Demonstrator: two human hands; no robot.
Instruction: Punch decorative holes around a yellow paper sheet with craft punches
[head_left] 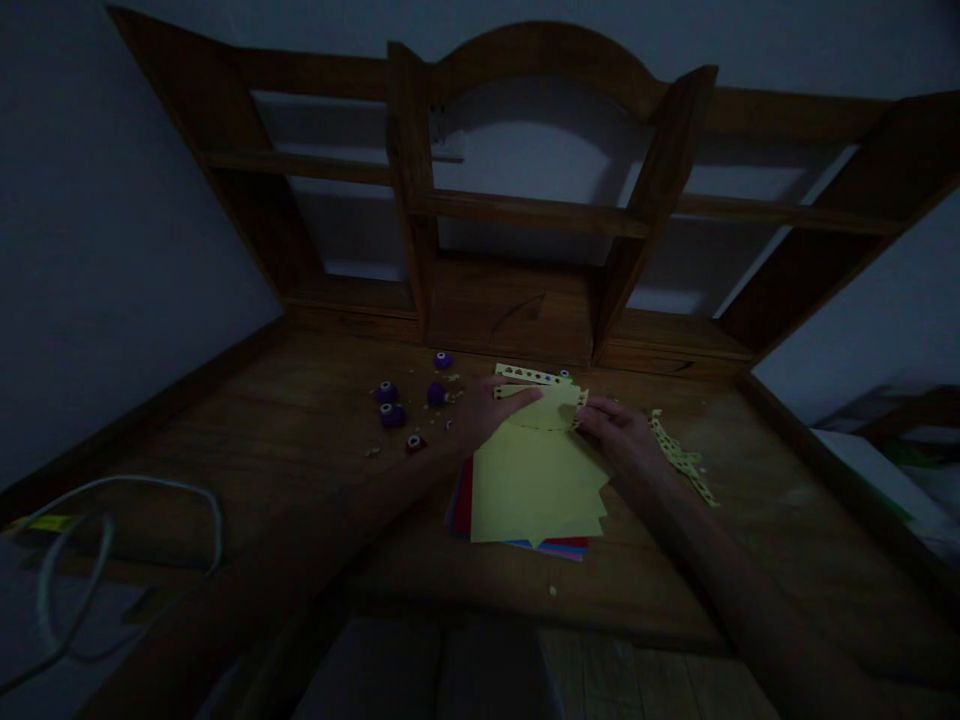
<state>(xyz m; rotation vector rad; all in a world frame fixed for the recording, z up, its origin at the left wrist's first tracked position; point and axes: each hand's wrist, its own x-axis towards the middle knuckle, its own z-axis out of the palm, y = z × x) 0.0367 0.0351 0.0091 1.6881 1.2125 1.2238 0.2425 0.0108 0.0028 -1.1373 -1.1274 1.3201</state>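
A yellow paper piece [551,408] with small punched holes along its edges is held between my two hands. My left hand [480,412] grips its left side, the thumb lying on top and the fingers mostly hidden. At its right edge, my right hand [613,428] pinches the perforated border between thumb and fingers. Below it lies a stack of coloured paper with a yellow sheet [536,485] on top; red, blue and pink edges [566,549] peek out. Just behind the held piece is a punched yellow strip [525,374].
Small purple craft punches [391,414] and a red one [415,443] sit left of my left hand among paper bits. Cut perforated yellow strips [681,458] lie right of my right hand. A wooden shelf unit [525,210] borders the desk's back; a white cable [150,481] loops at left.
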